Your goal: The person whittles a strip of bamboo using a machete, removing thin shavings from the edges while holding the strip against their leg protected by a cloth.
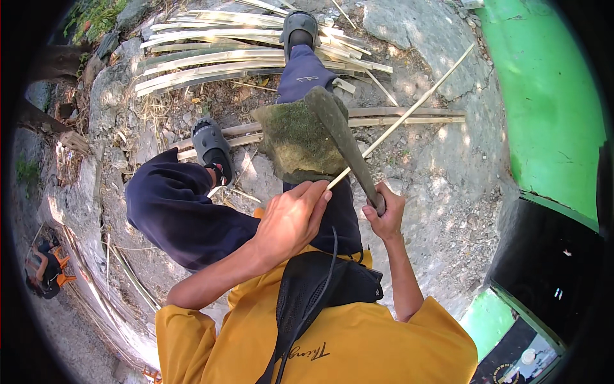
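Observation:
My left hand (293, 214) is closed, its thumb and fingers pinching the near end of a thin, pale bamboo strip (416, 107). From there the strip runs out to the upper right, beyond my lap. My right hand (387, 214) grips the near end of a machete (342, 134) with a broad, dark, curved blade. The blade points up and to the left, and it crosses the strip close to my left hand; whether they touch I cannot tell. Under the blade, a worn greenish-brown pad (297, 144) covers part of my outstretched leg.
Many split bamboo strips (211, 67) lie in a pile beyond my feet. Longer pieces (409, 116) lie across the ground behind the pad. Rocky ground (448, 192) surrounds me, and a green wall (543, 96) stands at right. Another person (46, 272) sits on an orange chair far left.

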A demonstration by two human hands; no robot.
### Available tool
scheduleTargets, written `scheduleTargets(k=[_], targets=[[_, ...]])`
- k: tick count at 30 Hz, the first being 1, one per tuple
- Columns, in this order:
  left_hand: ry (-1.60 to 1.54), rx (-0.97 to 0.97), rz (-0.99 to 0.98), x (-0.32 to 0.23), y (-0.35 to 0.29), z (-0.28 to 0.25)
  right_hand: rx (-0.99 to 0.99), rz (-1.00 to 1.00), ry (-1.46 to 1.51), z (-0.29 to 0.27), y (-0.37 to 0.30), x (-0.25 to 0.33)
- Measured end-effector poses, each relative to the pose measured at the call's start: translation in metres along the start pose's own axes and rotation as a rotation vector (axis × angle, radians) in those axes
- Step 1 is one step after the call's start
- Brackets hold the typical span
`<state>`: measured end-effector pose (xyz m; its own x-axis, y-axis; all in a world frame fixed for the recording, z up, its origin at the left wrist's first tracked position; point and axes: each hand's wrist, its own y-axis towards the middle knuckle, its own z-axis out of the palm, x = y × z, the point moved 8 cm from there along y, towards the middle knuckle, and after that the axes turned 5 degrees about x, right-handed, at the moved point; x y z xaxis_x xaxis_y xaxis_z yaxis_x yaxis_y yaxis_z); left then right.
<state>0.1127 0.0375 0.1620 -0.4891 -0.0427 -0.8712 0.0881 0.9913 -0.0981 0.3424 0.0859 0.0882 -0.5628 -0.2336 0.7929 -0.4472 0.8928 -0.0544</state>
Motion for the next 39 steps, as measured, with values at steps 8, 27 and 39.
scheduleTargets(k=[8,27,39], targets=[[-0.097,0.012,0.016,0.005,0.007,0.012,-0.002,-0.122,-0.118,0.005,0.004,0.018],[-0.118,-0.099,0.020,0.015,0.001,0.020,-0.018,-0.154,-0.233,0.002,0.028,0.028],[-0.085,-0.172,0.050,0.015,-0.002,0.022,0.030,-0.131,-0.220,-0.002,0.033,0.040]])
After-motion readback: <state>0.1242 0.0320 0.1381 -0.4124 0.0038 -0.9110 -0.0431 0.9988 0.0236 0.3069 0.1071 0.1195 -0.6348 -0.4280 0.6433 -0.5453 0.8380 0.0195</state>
